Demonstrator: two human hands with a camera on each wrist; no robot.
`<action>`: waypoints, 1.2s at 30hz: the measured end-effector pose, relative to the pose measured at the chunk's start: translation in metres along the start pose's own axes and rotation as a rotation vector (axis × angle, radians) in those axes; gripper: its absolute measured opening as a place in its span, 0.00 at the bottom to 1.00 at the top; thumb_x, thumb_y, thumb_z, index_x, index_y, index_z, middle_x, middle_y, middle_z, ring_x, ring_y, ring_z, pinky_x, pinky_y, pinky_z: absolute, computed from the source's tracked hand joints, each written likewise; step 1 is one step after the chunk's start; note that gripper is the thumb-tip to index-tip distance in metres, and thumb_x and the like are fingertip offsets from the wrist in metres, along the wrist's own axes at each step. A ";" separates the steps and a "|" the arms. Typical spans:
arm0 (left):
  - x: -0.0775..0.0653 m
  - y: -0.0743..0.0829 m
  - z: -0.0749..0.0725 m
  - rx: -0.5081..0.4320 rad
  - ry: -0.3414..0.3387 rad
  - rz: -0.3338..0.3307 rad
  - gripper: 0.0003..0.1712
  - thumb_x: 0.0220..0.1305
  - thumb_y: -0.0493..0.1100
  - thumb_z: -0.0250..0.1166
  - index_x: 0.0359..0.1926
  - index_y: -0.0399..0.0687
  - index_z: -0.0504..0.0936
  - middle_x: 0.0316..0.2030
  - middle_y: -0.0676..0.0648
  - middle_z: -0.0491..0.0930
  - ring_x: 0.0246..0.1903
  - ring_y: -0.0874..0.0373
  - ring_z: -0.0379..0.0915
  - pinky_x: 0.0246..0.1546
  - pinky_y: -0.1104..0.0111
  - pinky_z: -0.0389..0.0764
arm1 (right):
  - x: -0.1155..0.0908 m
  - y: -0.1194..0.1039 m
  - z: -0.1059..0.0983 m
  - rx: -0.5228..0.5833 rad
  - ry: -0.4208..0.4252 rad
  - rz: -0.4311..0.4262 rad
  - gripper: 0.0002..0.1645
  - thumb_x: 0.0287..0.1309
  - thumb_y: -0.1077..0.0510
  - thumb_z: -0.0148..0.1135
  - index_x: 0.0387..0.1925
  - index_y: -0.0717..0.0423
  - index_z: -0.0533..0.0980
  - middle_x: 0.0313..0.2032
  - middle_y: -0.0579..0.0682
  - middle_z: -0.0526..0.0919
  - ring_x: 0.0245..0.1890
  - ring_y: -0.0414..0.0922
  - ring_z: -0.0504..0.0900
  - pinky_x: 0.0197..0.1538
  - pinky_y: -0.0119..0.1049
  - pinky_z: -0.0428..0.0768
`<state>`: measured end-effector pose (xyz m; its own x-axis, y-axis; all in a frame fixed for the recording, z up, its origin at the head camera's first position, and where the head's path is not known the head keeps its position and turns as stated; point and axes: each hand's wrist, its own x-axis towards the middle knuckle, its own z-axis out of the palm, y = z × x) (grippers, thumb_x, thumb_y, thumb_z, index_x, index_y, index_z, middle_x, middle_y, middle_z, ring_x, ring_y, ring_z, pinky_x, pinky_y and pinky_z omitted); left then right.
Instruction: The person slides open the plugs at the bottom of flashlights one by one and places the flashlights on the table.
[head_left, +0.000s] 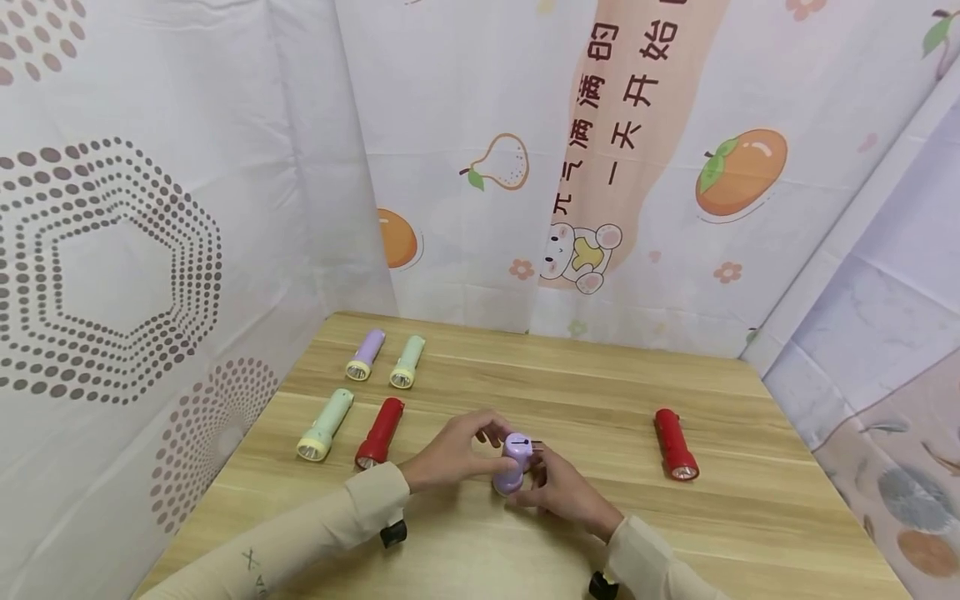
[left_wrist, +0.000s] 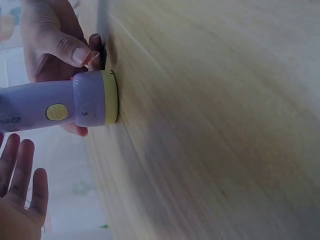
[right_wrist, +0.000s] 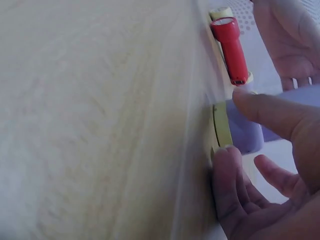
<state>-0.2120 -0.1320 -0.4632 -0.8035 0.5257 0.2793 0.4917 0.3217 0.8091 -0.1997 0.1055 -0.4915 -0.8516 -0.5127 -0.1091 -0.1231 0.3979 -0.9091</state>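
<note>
We've purple torch point(left_wrist: 70, 100) on end, axis vert.: R hand point(head_left: 558, 490) nearer, curled round lower end; L hand point(head_left: 453, 454) beside, spread, no grip.

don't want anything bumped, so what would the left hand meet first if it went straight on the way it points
Most likely the upright purple flashlight: the left hand points toward it, and the two look very close or touching, though depth is hard to judge.
</note>
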 end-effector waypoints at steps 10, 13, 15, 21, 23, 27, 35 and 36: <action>-0.001 -0.002 0.007 0.058 0.033 0.072 0.23 0.61 0.48 0.77 0.54 0.54 0.81 0.44 0.62 0.82 0.44 0.64 0.78 0.49 0.63 0.80 | 0.004 0.001 0.013 -0.170 0.123 -0.079 0.36 0.44 0.58 0.85 0.53 0.61 0.75 0.35 0.49 0.77 0.36 0.47 0.73 0.35 0.32 0.71; 0.000 -0.001 0.009 0.065 0.042 0.083 0.22 0.62 0.50 0.76 0.55 0.53 0.81 0.44 0.62 0.82 0.43 0.65 0.78 0.49 0.65 0.80 | 0.003 0.001 0.013 -0.170 0.117 -0.073 0.35 0.45 0.57 0.84 0.53 0.61 0.76 0.34 0.49 0.77 0.35 0.47 0.73 0.34 0.32 0.72; 0.000 -0.001 0.010 0.062 0.049 0.083 0.22 0.63 0.50 0.76 0.55 0.53 0.81 0.44 0.62 0.82 0.43 0.65 0.79 0.49 0.65 0.80 | 0.002 0.001 0.012 -0.155 0.113 -0.068 0.34 0.46 0.58 0.84 0.54 0.61 0.76 0.35 0.50 0.78 0.35 0.47 0.73 0.34 0.33 0.72; 0.003 -0.001 0.012 0.014 0.085 0.041 0.20 0.65 0.49 0.74 0.55 0.54 0.81 0.45 0.62 0.83 0.43 0.65 0.79 0.49 0.65 0.80 | -0.001 0.002 0.010 -0.121 0.126 -0.048 0.35 0.46 0.57 0.83 0.54 0.58 0.75 0.42 0.51 0.80 0.40 0.47 0.76 0.38 0.33 0.76; 0.005 -0.001 0.012 -0.006 0.097 0.017 0.20 0.66 0.49 0.73 0.56 0.53 0.81 0.45 0.62 0.83 0.43 0.65 0.80 0.49 0.64 0.80 | -0.003 0.002 0.008 -0.120 0.133 -0.046 0.34 0.47 0.57 0.83 0.54 0.56 0.74 0.44 0.52 0.80 0.41 0.47 0.77 0.39 0.34 0.78; 0.011 0.001 0.012 -0.035 0.119 -0.020 0.20 0.67 0.50 0.72 0.57 0.52 0.82 0.44 0.61 0.84 0.43 0.64 0.80 0.49 0.62 0.81 | -0.008 0.003 0.006 -0.156 0.163 -0.053 0.35 0.48 0.58 0.83 0.55 0.54 0.74 0.47 0.53 0.82 0.39 0.45 0.80 0.37 0.34 0.80; 0.027 -0.002 0.015 -0.107 0.148 -0.085 0.20 0.67 0.50 0.72 0.56 0.52 0.82 0.44 0.59 0.85 0.42 0.63 0.81 0.46 0.67 0.82 | -0.013 0.005 0.001 -0.186 0.230 -0.058 0.34 0.52 0.58 0.81 0.59 0.52 0.75 0.50 0.53 0.83 0.24 0.40 0.80 0.23 0.34 0.79; 0.028 -0.002 0.015 -0.133 0.155 -0.093 0.20 0.66 0.49 0.73 0.56 0.52 0.82 0.44 0.58 0.85 0.42 0.62 0.82 0.46 0.67 0.83 | -0.014 0.005 0.000 -0.180 0.233 -0.057 0.34 0.52 0.58 0.81 0.59 0.52 0.75 0.50 0.53 0.83 0.23 0.41 0.80 0.23 0.34 0.79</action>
<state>-0.2305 -0.1060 -0.4650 -0.8906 0.3675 0.2681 0.3726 0.2514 0.8933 -0.1886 0.1145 -0.4944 -0.9323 -0.3577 0.0542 -0.2445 0.5126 -0.8231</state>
